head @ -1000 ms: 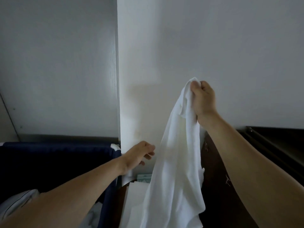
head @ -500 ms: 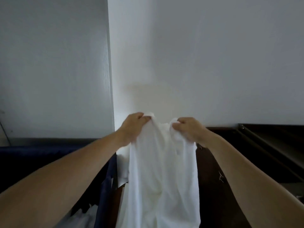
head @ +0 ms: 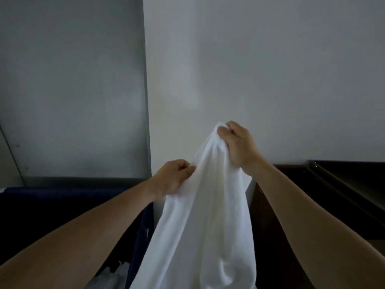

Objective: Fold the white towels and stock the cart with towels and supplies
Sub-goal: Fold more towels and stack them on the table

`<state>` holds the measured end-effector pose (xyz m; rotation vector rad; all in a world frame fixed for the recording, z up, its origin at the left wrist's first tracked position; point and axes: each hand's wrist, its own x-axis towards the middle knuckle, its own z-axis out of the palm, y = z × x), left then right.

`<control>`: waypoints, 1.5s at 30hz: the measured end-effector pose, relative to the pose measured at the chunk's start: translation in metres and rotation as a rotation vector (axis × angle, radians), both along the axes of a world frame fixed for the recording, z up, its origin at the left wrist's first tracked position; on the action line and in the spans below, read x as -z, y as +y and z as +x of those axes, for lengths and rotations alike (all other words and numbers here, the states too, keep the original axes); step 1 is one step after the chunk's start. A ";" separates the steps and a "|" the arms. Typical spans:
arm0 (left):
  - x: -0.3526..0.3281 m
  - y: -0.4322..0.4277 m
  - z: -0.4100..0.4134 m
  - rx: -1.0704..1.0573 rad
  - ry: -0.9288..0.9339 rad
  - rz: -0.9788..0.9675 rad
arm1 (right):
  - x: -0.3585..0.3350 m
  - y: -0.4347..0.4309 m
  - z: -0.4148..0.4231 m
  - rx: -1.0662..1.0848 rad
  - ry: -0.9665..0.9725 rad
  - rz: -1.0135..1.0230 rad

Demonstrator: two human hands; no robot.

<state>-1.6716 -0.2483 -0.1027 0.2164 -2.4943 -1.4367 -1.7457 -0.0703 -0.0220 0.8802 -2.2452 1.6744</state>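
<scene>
the white towel (head: 204,215) could have slipped and dropped in a heap if either pinch loosened, since only small bunches of cloth were caught and most of its weight hung free. the right hand (head: 239,147) gripped its topmost bunch, fingers (head: 224,133) curled tight on the cloth. the left hand (head: 173,180), lower and just beside, pinched the left edge. the towel hung between the forearms, above what was probably a dark blue laundry bin (head: 62,197), beside a dark cabinet (head: 291,205).
</scene>
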 end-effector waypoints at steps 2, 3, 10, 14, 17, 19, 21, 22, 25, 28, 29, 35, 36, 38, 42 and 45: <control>0.016 -0.001 0.009 0.044 -0.038 0.127 | -0.016 -0.001 -0.004 0.088 0.035 -0.108; 0.023 -0.003 0.013 0.061 -0.056 0.168 | -0.022 0.001 -0.007 0.140 0.048 -0.150; 0.005 -0.016 0.016 -0.020 0.058 0.235 | -0.011 0.019 -0.014 0.206 -0.032 0.059; -0.044 0.007 0.001 0.042 0.183 0.132 | 0.018 0.014 0.003 -0.069 -0.144 0.031; -0.059 0.021 -0.003 0.148 0.198 0.081 | 0.039 0.012 0.010 -0.284 -0.276 0.017; -0.056 0.023 -0.004 0.195 0.153 0.083 | 0.044 0.012 0.009 -0.268 -0.260 0.073; -0.046 0.022 0.000 0.197 0.090 0.091 | 0.038 0.014 0.007 -0.181 -0.151 0.113; -0.038 0.020 0.002 0.200 0.050 0.104 | 0.032 0.015 0.005 -0.121 -0.094 0.111; -0.012 0.012 0.011 0.202 -0.056 0.205 | 0.009 0.021 -0.010 0.056 -0.019 0.004; 0.000 -0.002 0.022 0.164 -0.078 0.249 | -0.016 0.031 -0.033 0.320 -0.031 -0.187; 0.000 -0.005 0.026 0.149 -0.078 0.248 | -0.022 0.036 -0.038 0.398 -0.022 -0.240; -0.025 -0.007 0.024 0.019 0.051 0.231 | -0.017 0.029 -0.024 0.386 0.054 0.159; -0.034 -0.002 0.021 0.024 0.075 0.203 | -0.012 0.024 -0.017 0.330 0.082 0.210; -0.054 0.007 0.014 0.046 0.132 0.145 | 0.000 0.016 -0.003 0.180 0.089 0.136; -0.084 0.019 0.007 0.165 0.177 0.023 | 0.022 0.009 0.022 -0.279 -0.219 -0.064; -0.074 0.015 0.010 0.252 0.091 0.051 | 0.029 0.010 0.023 -0.256 -0.224 -0.017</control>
